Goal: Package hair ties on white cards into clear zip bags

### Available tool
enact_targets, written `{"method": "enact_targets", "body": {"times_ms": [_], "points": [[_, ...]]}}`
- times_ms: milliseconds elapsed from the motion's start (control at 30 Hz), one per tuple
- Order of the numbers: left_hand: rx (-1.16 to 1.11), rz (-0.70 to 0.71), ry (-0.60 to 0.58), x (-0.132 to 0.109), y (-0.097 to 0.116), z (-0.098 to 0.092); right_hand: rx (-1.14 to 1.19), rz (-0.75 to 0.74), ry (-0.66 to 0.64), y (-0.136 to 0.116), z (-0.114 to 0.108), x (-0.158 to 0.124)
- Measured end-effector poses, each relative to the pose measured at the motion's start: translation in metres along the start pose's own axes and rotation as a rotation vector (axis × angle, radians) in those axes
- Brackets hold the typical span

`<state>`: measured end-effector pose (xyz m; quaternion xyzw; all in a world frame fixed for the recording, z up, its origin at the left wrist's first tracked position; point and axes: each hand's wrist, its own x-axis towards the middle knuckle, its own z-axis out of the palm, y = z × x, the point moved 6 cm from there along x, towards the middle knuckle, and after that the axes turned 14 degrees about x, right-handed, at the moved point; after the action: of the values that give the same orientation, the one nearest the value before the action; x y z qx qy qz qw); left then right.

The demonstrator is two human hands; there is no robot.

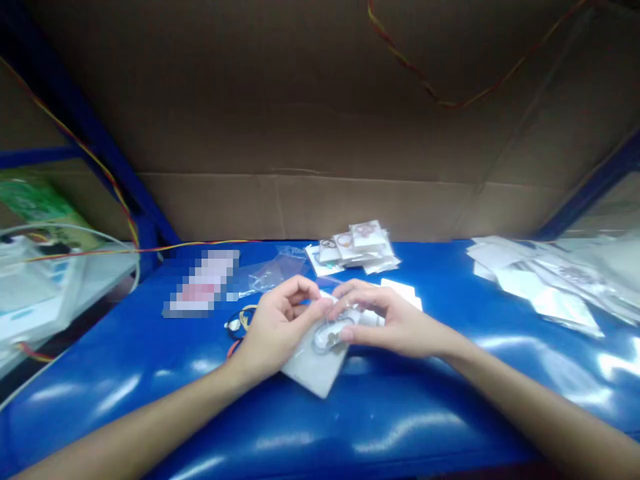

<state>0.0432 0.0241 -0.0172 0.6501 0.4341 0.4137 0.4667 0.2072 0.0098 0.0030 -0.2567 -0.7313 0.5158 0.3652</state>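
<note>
My left hand (pixel 280 320) pinches the upper edge of a small clear plastic bag (pixel 325 303) between thumb and forefinger. My right hand (pixel 385 323) grips the same bag from the other side, its fingers curled over and its thumb low. Inside or under the plastic shows a pale grey band-like loop (pixel 323 343) with a small dark detail too blurred to name. Beneath it lies a white card or stack of cards (pixel 317 377), tilted on the blue table. By my left wrist are several loose bands (pixel 245 320) in black, yellow and red, partly hidden.
Small bagged cards with loops (pixel 357 247) are piled at the back. Clear empty bags (pixel 273 272) lie left of them, near a pixelated flat item (pixel 203 283). White cards (pixel 403 293) sit behind my right hand; more packets (pixel 545 283) spread at right. Cardboard (pixel 320 133) walls the back.
</note>
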Motion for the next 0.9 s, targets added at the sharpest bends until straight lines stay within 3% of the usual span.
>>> {"method": "enact_targets", "body": {"times_ms": [167,400,633,900], "points": [[-0.016,0.0,-0.036,-0.001,-0.001,0.003,-0.025,-0.026,-0.022,-0.003,0.006,0.0],[0.013,0.005,0.029,-0.002,0.005,-0.002,0.07,-0.084,0.295,-0.006,-0.017,-0.003],[0.004,0.016,0.041,-0.001,0.003,-0.003,0.023,-0.097,0.205,-0.012,-0.007,0.0],[0.028,-0.015,0.046,-0.002,0.004,-0.003,0.182,0.022,0.384,0.009,-0.019,-0.004]]}}
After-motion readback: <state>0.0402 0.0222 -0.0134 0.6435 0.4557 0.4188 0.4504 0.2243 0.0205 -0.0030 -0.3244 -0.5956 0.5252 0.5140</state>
